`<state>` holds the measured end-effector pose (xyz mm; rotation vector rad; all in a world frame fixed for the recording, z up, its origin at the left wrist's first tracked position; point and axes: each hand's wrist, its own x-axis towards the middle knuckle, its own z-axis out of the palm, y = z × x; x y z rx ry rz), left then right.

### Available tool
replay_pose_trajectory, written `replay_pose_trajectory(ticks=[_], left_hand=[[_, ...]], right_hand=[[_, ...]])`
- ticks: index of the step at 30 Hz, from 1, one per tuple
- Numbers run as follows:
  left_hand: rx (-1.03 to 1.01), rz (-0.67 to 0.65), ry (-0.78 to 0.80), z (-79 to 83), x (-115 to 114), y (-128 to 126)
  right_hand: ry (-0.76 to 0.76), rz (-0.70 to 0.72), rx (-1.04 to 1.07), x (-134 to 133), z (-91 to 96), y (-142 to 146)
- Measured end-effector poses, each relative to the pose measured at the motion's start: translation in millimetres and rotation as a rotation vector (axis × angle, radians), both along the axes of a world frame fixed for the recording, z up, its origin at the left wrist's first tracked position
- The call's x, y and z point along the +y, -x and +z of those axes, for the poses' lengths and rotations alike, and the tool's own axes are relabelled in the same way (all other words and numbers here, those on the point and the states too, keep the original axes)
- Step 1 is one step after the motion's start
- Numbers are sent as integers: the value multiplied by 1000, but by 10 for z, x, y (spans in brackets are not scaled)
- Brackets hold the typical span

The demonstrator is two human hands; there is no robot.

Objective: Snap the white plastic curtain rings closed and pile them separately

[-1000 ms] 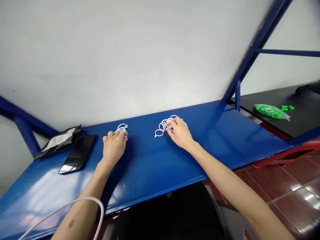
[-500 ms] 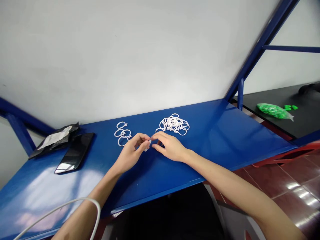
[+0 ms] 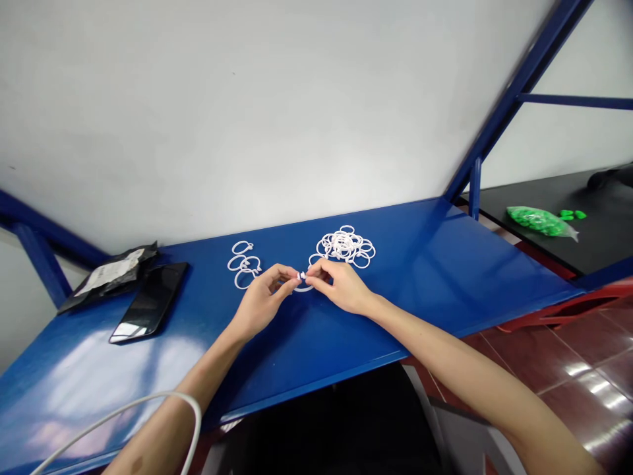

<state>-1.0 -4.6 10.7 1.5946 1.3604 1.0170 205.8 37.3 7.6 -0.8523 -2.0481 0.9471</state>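
Note:
Between my fingertips is a white plastic ring [image 3: 303, 289], its curved lower edge showing below them and its small clasp at the top. My left hand [image 3: 264, 297] is closed in a pinch on the ring's left side. My right hand [image 3: 344, 287] pinches the opposite side, its fingers also closed. Just beyond my right hand lies a heap of similar white rings [image 3: 345, 244], overlapping one another. A smaller group of white rings [image 3: 243, 279] rests beyond my left hand.
The blue table [image 3: 395, 244] meets a pale wall. At left lie a black phone [image 3: 151, 300] and a black plastic package [image 3: 111, 276]. A white cable [image 3: 123, 404] loops over my left forearm. A bag of green pieces [image 3: 539, 220] lies on a black table at right.
My right hand has come down onto the ring and now grips it. The ring has turned so that its lower curve shows between my hands.

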Motion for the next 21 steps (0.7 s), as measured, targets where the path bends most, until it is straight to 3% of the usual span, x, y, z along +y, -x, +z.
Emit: replay_pose_trajectory(ticks=[10, 21], left_hand=[[157, 17, -136, -47, -46, -31], [297, -89, -576, -99, -95, -72]], right_hand=[[-250, 62, -158, -32, -50, -21], [-496, 116, -271, -48, -122, -119]])
